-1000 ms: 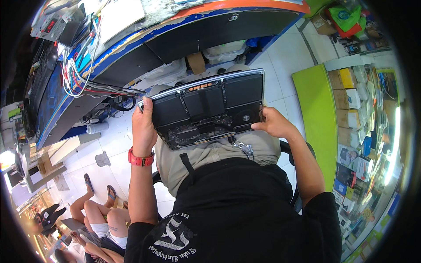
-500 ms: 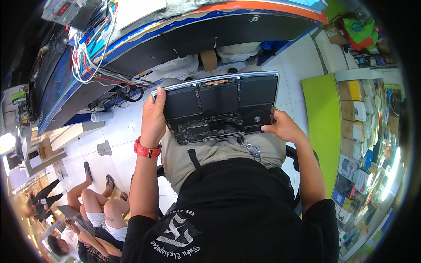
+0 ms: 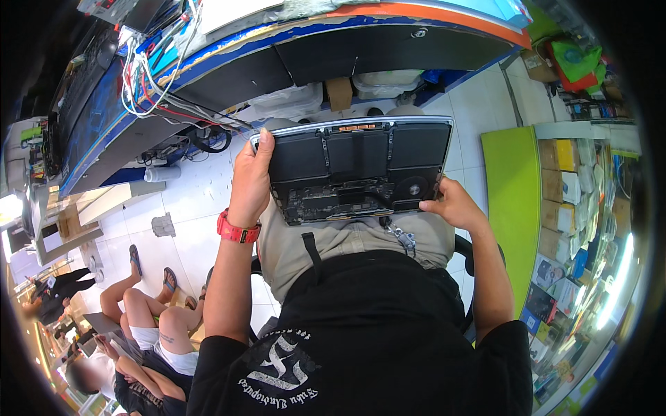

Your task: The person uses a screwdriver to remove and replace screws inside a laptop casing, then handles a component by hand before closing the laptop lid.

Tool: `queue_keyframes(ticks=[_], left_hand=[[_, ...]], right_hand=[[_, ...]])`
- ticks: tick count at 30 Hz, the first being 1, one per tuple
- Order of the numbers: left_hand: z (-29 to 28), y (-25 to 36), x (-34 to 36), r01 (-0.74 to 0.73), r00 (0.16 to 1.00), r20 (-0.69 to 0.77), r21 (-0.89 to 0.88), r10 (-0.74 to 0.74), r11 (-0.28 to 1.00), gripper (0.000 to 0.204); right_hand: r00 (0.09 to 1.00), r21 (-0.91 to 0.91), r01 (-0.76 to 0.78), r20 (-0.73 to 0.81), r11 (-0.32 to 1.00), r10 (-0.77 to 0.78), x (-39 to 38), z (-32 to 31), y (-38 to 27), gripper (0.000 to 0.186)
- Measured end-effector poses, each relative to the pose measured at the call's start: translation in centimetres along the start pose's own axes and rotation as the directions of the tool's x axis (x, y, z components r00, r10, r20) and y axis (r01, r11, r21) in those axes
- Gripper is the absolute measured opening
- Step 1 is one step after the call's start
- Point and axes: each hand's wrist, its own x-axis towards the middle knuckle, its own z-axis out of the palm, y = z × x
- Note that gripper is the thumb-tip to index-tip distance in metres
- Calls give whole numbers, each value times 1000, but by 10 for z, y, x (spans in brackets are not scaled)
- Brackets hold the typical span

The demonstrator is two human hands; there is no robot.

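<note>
An opened laptop base (image 3: 357, 154) is held level above my lap, its insides facing up. Black battery cells fill its far side; a circuit board and a round fan (image 3: 414, 188) show on the near side. My left hand (image 3: 252, 170), below which a red watch (image 3: 238, 227) is strapped, grips the left edge with the thumb on top. At the right near corner my right hand (image 3: 454, 203) closes round the edge, thumb over the rim. The fingers under the laptop are hidden.
Ahead stands a workbench (image 3: 316, 55) with dark panels, and cables (image 3: 149, 90) hang off its left part. Plastic boxes (image 3: 295, 100) sit beneath it. To the right is a green-sided glass display case (image 3: 510, 208). A seated person (image 3: 149, 340) is at lower left.
The view has shifted slightly, so the laptop base and both hands appear a little further right. My grip on it is the same.
</note>
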Motion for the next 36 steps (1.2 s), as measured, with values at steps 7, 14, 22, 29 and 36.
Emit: queue_keyframes(ticks=[7,14,22,29,36], left_hand=[[2,2,-1,17,1000,-9,14,-17,1000,46],[0,7,-5,-34,999,31,130,30,991,48],[-1,5,-5,-40,999,32,132,36,990,49],[-5,2,-3,-40,999,35,159,35,987,52],[-5,4,-3,-10,1000,18,182,6,983,51]], right_hand=[[1000,-1,-15,2,1000,15,1,-1,5,47],[999,29,-36,6,999,35,0,-1,1,49],[999,83,-42,30,996,39,-1,0,-4,49],[999,41,-39,13,998,38,-1,0,-5,48],[1000,35,-21,4,999,21,0,-1,2,48]])
